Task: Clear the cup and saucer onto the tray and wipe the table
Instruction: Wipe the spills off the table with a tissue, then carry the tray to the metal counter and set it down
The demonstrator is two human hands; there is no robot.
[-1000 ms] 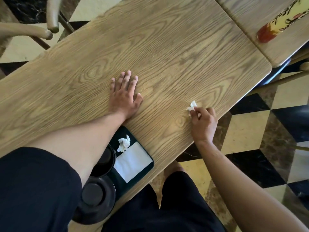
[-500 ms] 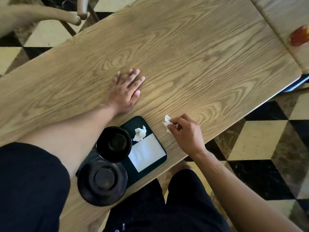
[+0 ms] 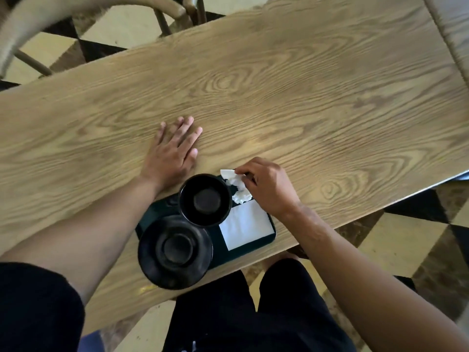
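Note:
A dark green tray [image 3: 264,240] lies at the near edge of the wooden table [image 3: 279,92]. On it stand a black cup [image 3: 205,199] and, partly over the tray's left end, a black saucer [image 3: 175,251]. A flat white napkin [image 3: 245,224] and a crumpled white tissue [image 3: 241,196] also lie on the tray. My right hand [image 3: 266,186] pinches a small white tissue scrap [image 3: 228,174] over the tray's far corner, touching the crumpled tissue. My left hand [image 3: 175,151] rests flat on the table just beyond the tray, fingers spread.
A wooden chair [image 3: 83,11] stands beyond the table's far left edge. A second table's edge [image 3: 451,26] shows at the top right. Checkered floor lies to the right and below the table.
My right hand has carried the tissue scrap leftward from the table's right part to the tray's far corner. The left hand has stayed flat on the table.

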